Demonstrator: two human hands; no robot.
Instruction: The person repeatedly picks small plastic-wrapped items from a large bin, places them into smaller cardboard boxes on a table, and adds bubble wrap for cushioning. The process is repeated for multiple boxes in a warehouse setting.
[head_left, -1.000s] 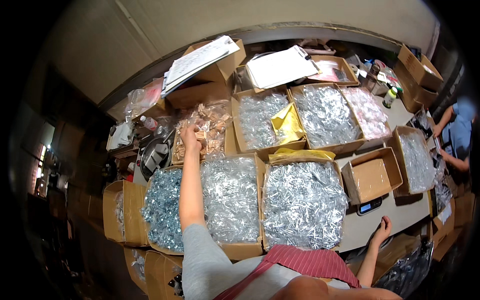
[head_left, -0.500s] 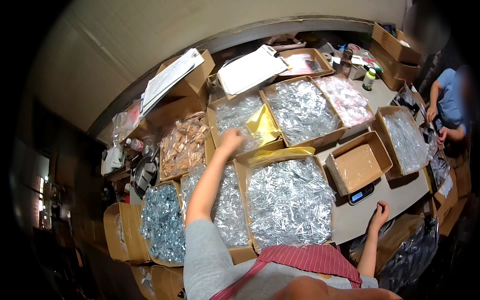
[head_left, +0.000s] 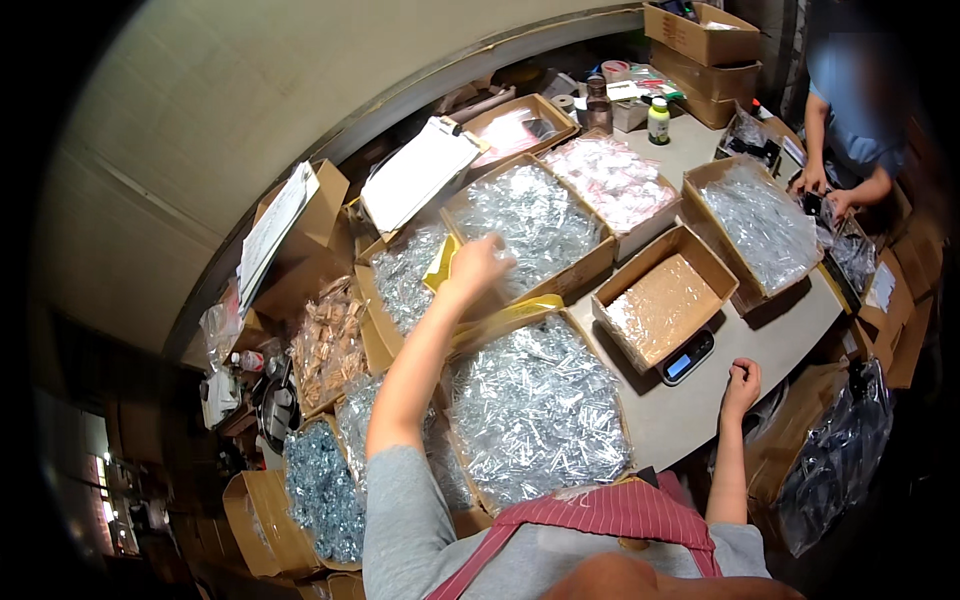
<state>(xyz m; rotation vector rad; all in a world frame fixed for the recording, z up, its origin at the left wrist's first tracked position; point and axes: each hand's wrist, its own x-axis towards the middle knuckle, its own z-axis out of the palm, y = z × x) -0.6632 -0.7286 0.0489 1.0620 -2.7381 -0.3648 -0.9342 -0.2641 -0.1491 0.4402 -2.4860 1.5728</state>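
Note:
My left hand (head_left: 480, 266) reaches across the boxes, beside a yellow sheet (head_left: 441, 262) and above the near edge of a cardboard box of small clear packets (head_left: 535, 225). Its fingers point right and are blurred, so whether they hold anything does not show. Closer to me is a larger box heaped with clear bags of shiny metal pieces (head_left: 535, 410). By the table's front edge, my right hand (head_left: 741, 386) has its fingers curled in; what is inside them, if anything, is hidden. A small scale (head_left: 688, 358) with a lit display stands near it, partly under a cardboard box (head_left: 668, 305) with a few clear packets inside.
At left are boxes of brown packets (head_left: 328, 340) and bluish metal parts (head_left: 325, 490). Clipboards with papers (head_left: 420, 178) lean at the back, near a bottle (head_left: 658, 122). Another box of clear bags (head_left: 762, 225) stands at right, where a co-worker (head_left: 858, 125) handles dark parts.
My left hand has moved rightward past the yellow sheet, out of the box of clear packets at left. The view has turned to the right. My right hand remains by the table edge.

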